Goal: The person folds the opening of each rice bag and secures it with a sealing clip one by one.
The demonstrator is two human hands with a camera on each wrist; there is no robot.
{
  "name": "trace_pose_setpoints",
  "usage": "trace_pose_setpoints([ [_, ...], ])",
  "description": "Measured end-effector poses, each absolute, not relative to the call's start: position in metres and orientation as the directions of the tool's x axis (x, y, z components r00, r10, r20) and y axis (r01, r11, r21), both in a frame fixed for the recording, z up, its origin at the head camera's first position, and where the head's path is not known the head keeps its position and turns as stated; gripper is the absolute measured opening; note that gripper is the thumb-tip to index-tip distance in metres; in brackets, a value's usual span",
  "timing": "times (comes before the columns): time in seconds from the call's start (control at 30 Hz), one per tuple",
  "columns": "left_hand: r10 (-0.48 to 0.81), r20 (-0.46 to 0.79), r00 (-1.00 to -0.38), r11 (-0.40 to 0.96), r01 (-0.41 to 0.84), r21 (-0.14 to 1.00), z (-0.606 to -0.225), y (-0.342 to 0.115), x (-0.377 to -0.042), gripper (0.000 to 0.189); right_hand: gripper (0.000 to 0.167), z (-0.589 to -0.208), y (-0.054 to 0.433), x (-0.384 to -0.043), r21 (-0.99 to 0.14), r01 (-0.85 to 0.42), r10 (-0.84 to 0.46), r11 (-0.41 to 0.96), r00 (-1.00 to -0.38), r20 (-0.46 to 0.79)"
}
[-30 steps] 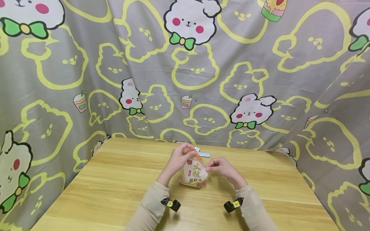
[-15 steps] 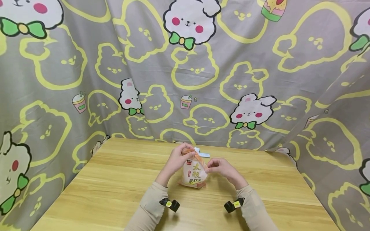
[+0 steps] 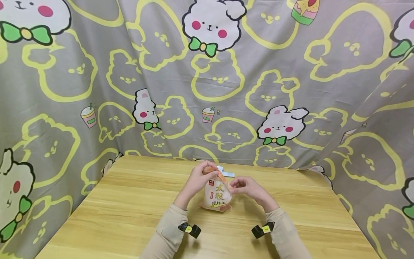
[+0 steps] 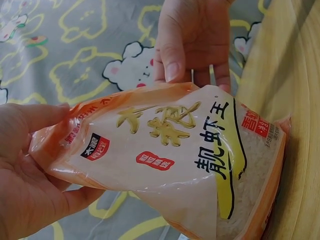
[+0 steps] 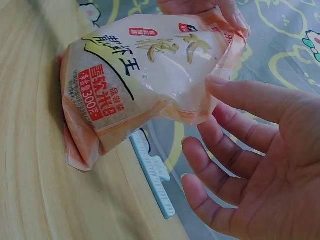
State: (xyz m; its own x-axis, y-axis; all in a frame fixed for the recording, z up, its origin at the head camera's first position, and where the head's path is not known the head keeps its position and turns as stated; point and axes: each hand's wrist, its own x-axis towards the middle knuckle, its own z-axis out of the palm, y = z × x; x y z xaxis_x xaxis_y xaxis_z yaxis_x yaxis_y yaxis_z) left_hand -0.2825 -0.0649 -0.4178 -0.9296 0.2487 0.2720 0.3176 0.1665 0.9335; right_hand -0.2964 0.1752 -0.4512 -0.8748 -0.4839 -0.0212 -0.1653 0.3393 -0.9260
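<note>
A small plastic bag of rice [image 3: 215, 196], white and orange with gold and black lettering, stands upright on the wooden table. My left hand [image 3: 200, 178] grips its orange top, thumb on the front and fingers behind, as the left wrist view shows on the bag [image 4: 170, 145]. At the bag's upper right side edge, my right hand [image 3: 247, 187] pinches the film between thumb and index finger. In the right wrist view the other fingers of the right hand [image 5: 265, 145] are spread, loosely bent, beside the bag [image 5: 145, 75]. White grains show through its lower part.
Behind the bag on the table [image 3: 129, 201] lies a light blue, ridged clip [image 5: 152, 175], partly covered by the bag in the head view. A grey curtain [image 3: 174, 79] with cartoon prints hangs along the table's back and sides. Each wrist carries a black camera.
Both hands stay almost still on the bag. The right hand's fingers shift slightly at the bag's side edge.
</note>
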Motion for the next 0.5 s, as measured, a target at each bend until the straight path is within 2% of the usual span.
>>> trace_pose_setpoints([
  [0.23, 0.24, 0.26, -0.935, 0.19, 0.308, 0.932, -0.415, -0.063, -0.282, 0.015, 0.033, -0.447, 0.178, -0.296, -0.928, -0.171, -0.482, 0.331, -0.876, -0.011],
  [0.5, 0.224, 0.28, -0.934, 0.2, 0.325, 0.925, -0.394, -0.06, -0.262, 0.014, 0.033, -0.445, 0.181, -0.297, -0.928, -0.171, -0.466, 0.331, -0.885, -0.003],
])
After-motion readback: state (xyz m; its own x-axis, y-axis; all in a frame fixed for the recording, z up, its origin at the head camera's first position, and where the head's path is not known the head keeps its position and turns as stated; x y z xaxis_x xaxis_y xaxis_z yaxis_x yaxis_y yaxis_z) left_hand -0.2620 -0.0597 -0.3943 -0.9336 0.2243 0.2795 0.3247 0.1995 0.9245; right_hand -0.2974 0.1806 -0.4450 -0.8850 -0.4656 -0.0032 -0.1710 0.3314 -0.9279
